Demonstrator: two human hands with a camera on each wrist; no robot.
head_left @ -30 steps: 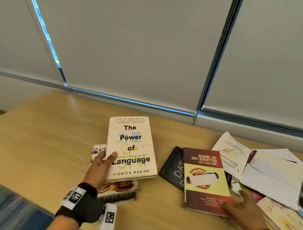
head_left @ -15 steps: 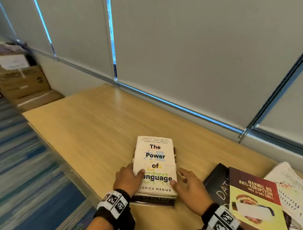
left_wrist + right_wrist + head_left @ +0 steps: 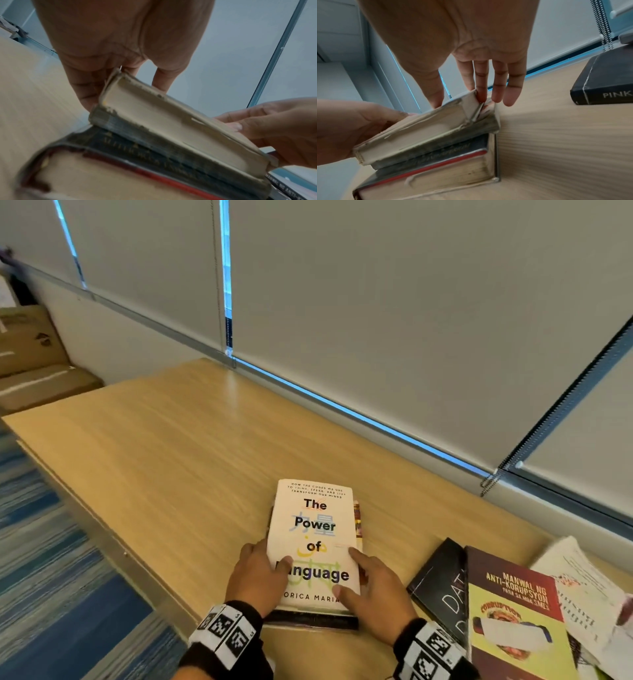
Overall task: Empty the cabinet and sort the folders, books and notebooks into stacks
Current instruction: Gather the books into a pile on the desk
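cream book [image 3: 313, 542] | tops stack [image 3: 311, 620] | left hand [image 3: 257, 573], right hand [image 3: 371, 594] flank it, touching

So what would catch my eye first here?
A cream book, The Power of Language, tops a small stack near the wooden table's front edge, with the left hand and right hand touching its sides. To its right, a maroon-and-yellow book lies atop a loose pile of books and papers.

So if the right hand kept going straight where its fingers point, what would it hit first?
The right hand rests on the white book, so that cover comes first; beyond looks like bare table, probably.
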